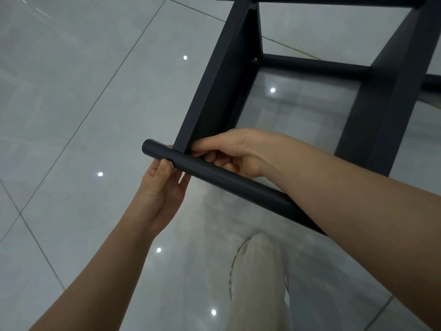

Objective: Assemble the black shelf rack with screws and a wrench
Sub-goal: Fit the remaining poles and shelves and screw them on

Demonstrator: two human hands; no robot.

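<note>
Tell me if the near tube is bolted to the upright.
Cannot tell: the tube meets the upright, but the right hand hides the joint.

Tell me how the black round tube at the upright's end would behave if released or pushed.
Probably rolls: the black tube is round and smooth, above glossy floor tile. Likely stiff: it runs straight though the left hand grips only near one end.

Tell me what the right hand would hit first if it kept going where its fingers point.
Probably the post, whose end lies ahead of the right hand; they look nearly touching, though depth is unclear.
</note>
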